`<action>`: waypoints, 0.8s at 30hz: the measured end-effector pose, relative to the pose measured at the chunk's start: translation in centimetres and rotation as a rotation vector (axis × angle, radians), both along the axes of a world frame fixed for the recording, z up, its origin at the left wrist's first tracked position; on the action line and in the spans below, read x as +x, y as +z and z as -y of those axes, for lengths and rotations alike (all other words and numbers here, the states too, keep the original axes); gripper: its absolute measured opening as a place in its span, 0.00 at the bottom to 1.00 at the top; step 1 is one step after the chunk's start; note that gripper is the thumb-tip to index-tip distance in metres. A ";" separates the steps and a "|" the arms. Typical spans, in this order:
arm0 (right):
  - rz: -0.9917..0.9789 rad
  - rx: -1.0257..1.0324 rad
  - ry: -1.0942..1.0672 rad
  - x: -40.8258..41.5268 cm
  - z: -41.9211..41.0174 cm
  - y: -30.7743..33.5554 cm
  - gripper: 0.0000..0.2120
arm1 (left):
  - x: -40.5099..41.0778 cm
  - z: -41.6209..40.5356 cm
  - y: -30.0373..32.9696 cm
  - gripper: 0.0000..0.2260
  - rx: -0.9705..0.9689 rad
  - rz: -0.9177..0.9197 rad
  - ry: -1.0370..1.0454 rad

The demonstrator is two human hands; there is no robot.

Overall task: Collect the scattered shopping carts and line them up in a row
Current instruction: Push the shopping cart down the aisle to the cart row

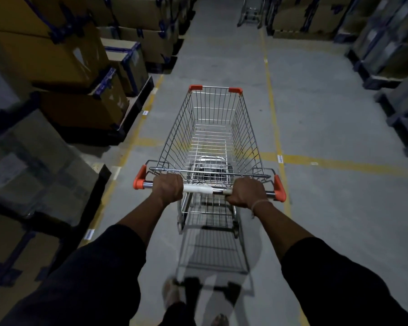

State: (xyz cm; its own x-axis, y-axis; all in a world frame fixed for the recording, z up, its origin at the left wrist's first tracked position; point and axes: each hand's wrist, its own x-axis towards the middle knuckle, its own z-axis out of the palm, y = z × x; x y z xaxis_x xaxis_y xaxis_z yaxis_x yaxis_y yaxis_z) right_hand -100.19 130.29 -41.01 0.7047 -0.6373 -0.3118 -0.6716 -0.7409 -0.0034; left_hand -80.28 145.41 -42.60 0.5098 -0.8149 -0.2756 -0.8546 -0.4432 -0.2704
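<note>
Both hands grip handle | wire cart empty | orange corners

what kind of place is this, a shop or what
Most likely a warehouse or stockroom aisle, not a shop floor: strapped cardboard boxes stacked on pallets line both sides, and yellow lane lines mark the bare concrete floor where the shopping cart is pushed.

Silver wire cart w/ orange corner caps; grey floor, yellow lines (brown boxes).
</note>
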 end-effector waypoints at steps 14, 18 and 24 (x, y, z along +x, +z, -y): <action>-0.033 -0.036 -0.175 18.0 18.3 0.7 0.14 | 20.7 21.3 -1.4 0.17 -0.161 -0.028 -0.318; -0.015 -0.051 -0.206 21.5 22.7 0.7 0.14 | 24.7 26.4 -0.8 0.19 -0.257 -0.172 -0.318; -0.027 -0.084 -0.211 26.5 30.6 0.5 0.15 | 30.0 35.2 -0.7 0.24 -0.169 -0.265 -0.309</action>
State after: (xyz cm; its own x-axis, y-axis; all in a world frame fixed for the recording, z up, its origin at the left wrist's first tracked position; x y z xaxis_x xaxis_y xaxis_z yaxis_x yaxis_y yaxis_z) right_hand -73.65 99.64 -40.46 0.5453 -0.7941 -0.2682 -0.8107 -0.5811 0.0722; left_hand -50.28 110.20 -43.27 0.1651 -0.9628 -0.2140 -0.9840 -0.1755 0.0305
